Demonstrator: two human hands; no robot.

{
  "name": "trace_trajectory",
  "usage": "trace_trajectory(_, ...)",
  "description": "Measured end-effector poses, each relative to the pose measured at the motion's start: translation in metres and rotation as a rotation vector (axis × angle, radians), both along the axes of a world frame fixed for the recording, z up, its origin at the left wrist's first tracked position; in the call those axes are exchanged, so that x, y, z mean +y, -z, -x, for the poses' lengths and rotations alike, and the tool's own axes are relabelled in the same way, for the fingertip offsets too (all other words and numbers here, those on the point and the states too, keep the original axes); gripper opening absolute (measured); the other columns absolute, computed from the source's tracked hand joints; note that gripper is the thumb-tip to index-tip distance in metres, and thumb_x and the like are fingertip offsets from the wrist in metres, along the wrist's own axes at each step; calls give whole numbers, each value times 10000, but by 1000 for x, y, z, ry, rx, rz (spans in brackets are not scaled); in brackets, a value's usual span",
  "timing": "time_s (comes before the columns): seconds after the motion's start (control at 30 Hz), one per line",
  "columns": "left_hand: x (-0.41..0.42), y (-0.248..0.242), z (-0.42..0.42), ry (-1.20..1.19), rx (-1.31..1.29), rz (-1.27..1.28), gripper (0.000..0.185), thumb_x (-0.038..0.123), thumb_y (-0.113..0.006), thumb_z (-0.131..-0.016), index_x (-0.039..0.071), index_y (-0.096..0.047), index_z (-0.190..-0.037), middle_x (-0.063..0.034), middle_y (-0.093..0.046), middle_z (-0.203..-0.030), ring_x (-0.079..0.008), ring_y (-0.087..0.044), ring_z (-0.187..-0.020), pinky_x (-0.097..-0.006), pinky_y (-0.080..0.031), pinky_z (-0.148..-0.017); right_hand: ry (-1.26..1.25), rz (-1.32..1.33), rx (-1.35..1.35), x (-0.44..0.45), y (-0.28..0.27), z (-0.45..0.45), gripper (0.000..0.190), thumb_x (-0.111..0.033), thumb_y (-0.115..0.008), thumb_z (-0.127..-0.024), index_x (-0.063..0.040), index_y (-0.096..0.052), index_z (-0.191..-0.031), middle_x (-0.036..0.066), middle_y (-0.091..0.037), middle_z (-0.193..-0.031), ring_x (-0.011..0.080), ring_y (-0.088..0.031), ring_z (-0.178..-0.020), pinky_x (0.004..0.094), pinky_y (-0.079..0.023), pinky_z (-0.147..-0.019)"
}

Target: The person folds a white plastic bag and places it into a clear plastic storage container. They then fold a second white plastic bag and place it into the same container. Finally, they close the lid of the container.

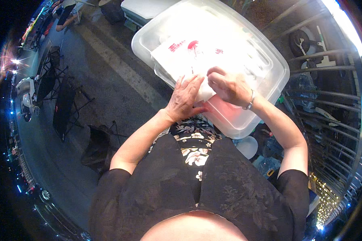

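A white paper sheet or bag with red printing lies on the lid of a translucent plastic storage box. Strong glare washes out much of the paper. At its near edge, a white paper fold sits beneath and beside my left hand. My left fingers rest across this fold, with the thumb stretched out below it over the lid. Just to the right is my right hand, its fingers curled in at the paper. Whether those fingertips pinch anything is hidden by the hand and the glare.
Metal railings run along the right, with a wheel behind them. Folding chairs and a parked scooter stand left. A white-lidded box adjoins the far side. A person is at upper left.
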State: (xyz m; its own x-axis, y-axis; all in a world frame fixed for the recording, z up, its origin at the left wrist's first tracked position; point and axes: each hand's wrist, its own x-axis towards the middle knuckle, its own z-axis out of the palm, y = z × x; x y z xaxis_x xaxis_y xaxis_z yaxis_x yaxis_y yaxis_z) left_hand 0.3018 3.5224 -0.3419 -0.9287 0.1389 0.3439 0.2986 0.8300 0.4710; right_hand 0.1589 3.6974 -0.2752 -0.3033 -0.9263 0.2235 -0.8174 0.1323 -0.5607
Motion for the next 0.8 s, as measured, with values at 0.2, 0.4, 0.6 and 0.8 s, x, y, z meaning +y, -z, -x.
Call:
trace_trajectory(0.2,6,-8,-7,-109,175,0,894,322,-859,-648,-21,-449,-1364,-240,-433,-1421,-398,-414,-1330,-589,-256,-1116,72,-12,-35,-30,31,20,90,-111,-660,-864,-35,-613,-856,102,-613,-1037,315,-646,-824,384,-515,-711)
trace_trajectory(0.4,10,-17,4,1,7,256,667,272,-780,-661,-18,-580,-1228,-172,-558,-1264,-336,-462,-1293,-556,-284,-1077,113,-45,17,-27,36,22,148,-112,-661,-850,-57,-620,-980,96,-616,-1074,317,-654,-836,391,-524,-706)
trace_trajectory(0.6,19,-26,14,-68,-25,302,537,99,-675,-708,-59,-579,-1212,-178,-585,-1208,-317,-539,-1168,-452,-403,-925,163,-319,357,51,15,56,368,-9,-598,-813,-96,-596,-1170,85,-586,-1266,259,-685,-908,365,-568,-733)
trace_trajectory(0.8,23,-21,18,-101,86,306,420,118,-603,-749,-48,-601,-1135,-164,-581,-1105,-313,-546,-1069,-420,-408,-908,-30,-355,813,89,56,86,604,-94,-500,-889,-179,-386,-1476,80,-355,-1554,188,-659,-1039,329,-577,-621)
